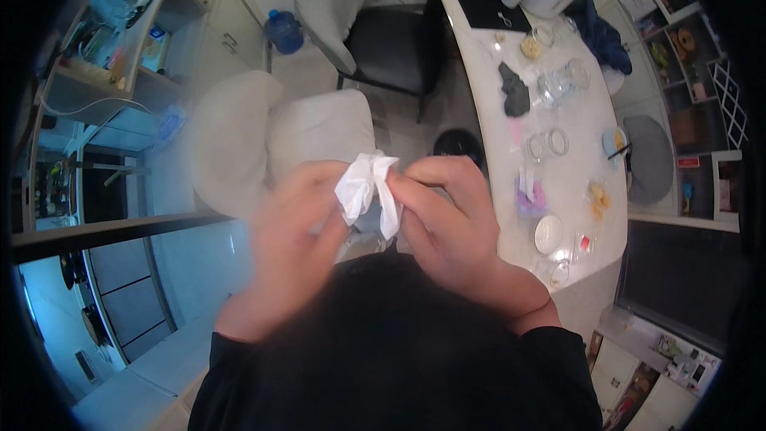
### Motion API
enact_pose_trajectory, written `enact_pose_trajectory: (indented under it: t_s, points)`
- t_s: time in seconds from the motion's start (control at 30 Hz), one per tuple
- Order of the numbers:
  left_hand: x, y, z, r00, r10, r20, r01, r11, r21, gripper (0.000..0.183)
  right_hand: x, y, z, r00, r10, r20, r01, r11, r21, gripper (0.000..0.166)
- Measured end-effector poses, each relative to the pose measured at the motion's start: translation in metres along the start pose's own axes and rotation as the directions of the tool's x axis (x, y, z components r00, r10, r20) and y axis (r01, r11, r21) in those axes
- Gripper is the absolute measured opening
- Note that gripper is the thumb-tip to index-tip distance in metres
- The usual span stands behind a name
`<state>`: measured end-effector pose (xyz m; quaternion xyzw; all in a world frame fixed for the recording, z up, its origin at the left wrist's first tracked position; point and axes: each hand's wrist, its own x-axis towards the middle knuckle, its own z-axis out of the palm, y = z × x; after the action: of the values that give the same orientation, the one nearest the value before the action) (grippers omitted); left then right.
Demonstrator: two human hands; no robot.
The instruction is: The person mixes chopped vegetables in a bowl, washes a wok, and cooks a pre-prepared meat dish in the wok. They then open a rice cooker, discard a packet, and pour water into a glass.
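A crumpled white paper tissue (366,188) is held up between both hands, in front of my chest. My left hand (302,221) pinches its left side; the hand is slightly blurred. My right hand (446,215) grips the right side between thumb and fingers, and a folded end of the tissue hangs down beside the thumb. Right of my right hand, on the white table, lies a purple tissue pack (531,196) with a tissue sticking out of its top.
The white table (589,173) at the right bears glass jars (556,142), a white bowl (548,234), a dark cloth (513,90) and yellow food pieces (599,199). A black bin (458,145) stands beside it. Chairs (389,48) and a blue water jug (283,32) are farther off.
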<state>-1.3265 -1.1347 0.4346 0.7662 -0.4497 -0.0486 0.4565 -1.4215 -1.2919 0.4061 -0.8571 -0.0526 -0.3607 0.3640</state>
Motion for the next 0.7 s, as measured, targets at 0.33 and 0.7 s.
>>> enact_pose_trajectory:
  t_s: [0.33,0.7]
  points:
    - [-0.031,-0.152,0.122,0.668,-0.482,0.567,0.741,0.363,-0.565,0.033,-0.130,0.146,0.070,0.327,0.760,0.561,-0.822,-0.064,0.566,0.016]
    - [-0.087,-0.223,0.179,0.532,-0.645,0.549,0.847,0.407,-0.343,0.026,-0.344,0.338,0.101,-0.202,0.931,0.304,-0.667,-0.358,0.654,0.020]
